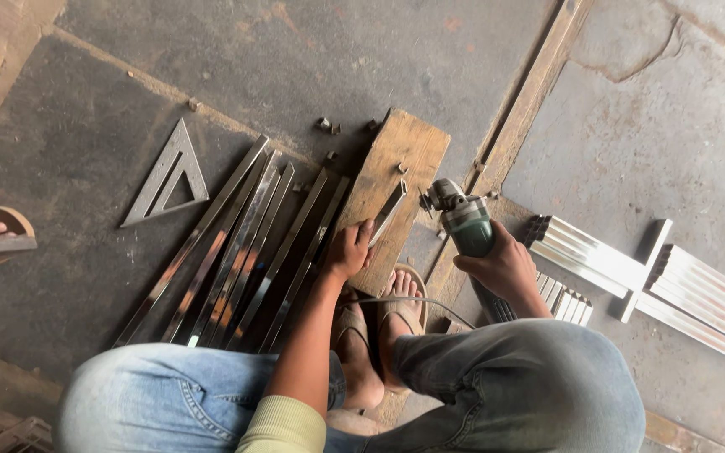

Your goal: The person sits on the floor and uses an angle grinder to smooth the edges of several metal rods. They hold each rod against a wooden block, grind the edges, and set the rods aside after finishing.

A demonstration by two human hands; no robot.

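Head view: the person squats on the concrete floor [648, 126], knees in blue jeans at the near edge. The left hand [348, 250] presses a short metal strip [389, 211] onto a wooden block [396, 189], fingers wrapped around the strip's near end. The right hand [507, 267] grips the green body of an angle grinder [463, 220], fingers closed fully around it, with the disc end just beside the strip's far tip; whether they touch cannot be told. A sandalled foot [402, 295] rests at the block's near end.

To the left lie long steel strips [237, 252] and a triangular metal frame [168, 176]; to the right, bundled square tubes [698, 294].

For a clean result, the strip wants firm downward pressure on the block, the left fingers kept well back from the disc, the grinder steady, and its cord [413, 304] clear of the feet.
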